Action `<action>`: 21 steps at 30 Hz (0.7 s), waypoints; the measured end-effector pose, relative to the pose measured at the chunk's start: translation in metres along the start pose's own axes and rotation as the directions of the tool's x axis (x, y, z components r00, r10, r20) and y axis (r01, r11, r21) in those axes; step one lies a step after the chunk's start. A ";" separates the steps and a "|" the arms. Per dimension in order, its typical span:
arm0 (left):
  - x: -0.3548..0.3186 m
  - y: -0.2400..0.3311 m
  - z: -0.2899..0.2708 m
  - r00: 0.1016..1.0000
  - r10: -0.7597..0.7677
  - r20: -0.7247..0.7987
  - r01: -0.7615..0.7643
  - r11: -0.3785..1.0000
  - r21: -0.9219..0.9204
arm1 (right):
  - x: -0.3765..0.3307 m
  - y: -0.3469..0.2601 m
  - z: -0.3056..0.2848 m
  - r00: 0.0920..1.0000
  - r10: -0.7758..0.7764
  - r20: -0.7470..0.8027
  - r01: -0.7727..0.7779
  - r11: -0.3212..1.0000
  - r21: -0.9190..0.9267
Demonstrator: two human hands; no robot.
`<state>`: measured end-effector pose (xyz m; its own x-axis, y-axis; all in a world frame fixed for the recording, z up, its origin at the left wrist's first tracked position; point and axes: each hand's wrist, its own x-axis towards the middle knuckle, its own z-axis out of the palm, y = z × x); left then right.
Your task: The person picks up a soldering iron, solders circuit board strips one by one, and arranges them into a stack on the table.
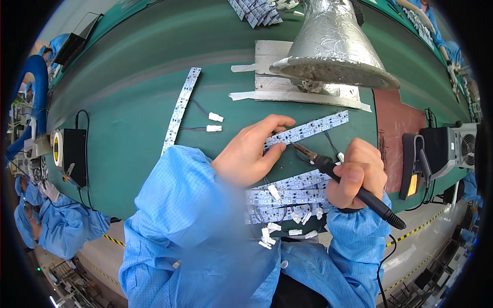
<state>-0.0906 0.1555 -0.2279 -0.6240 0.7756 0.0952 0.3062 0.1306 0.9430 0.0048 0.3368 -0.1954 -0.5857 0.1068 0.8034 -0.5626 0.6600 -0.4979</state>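
Observation:
My left hand pinches the left end of an LED strip board, thumb on the near edge and fingers over the far edge. The narrow white board lies slanted above the green mat, with a wire and white connector hanging from it. In my closed right hand is a black-handled soldering iron. Its tip is at the board's near edge, close to my left thumb; whether it touches I cannot tell. Below both hands lies a pile of similar LED boards with several white connectors.
Left of my hands lies one LED board with two wired connectors. A foil-covered fume hood stands at the back over a taped plate. At right are a soldering iron stand and a black station; a black box stands left.

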 end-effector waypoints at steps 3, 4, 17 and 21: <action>0.000 0.000 0.000 1.000 -0.008 0.004 0.008 1.000 -0.003 | 0.002 0.003 -0.001 0.996 -0.092 0.016 0.090 0.993 0.082; 0.000 0.000 0.000 1.000 -0.007 0.004 0.007 1.000 -0.003 | 0.002 0.003 -0.001 0.995 -0.094 0.015 0.092 0.992 0.087; 0.000 0.002 0.000 1.000 0.011 0.012 -0.011 1.000 0.017 | 0.001 0.005 -0.009 0.998 -0.064 -0.009 0.064 0.997 0.053; 0.001 0.003 -0.003 0.998 0.024 0.055 -0.026 0.999 0.038 | -0.004 0.007 -0.027 0.931 0.202 -0.305 -0.220 0.975 -0.025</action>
<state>-0.0926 0.1543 -0.2240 -0.5759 0.8114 0.0998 0.3490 0.1336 0.9275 0.0192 0.3613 -0.1934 -0.4808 0.4598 0.7466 -0.4051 0.6387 -0.6542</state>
